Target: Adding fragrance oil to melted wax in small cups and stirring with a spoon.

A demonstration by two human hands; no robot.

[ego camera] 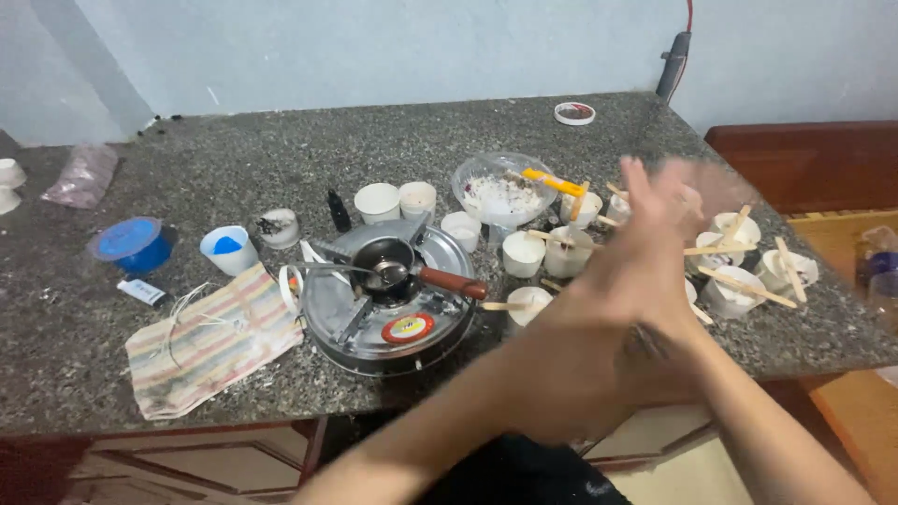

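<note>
Home craft corner, likely candle or wax work done in a kitchen-like nook. A speckled granite bench (281, 150) is set against a plain pale painted wall (421, 47), with wooden cabinet fronts (215, 463) seen below. A small round metal stove (388, 313) carrying a little dark pan (385, 260) is placed mid-bench. Many small white cups (377, 201) fitted with wooden sticks (748, 288) are crowded at the right. A striped cloth (210, 341) and a clear mixing bowl (503, 192) are noted.
</note>
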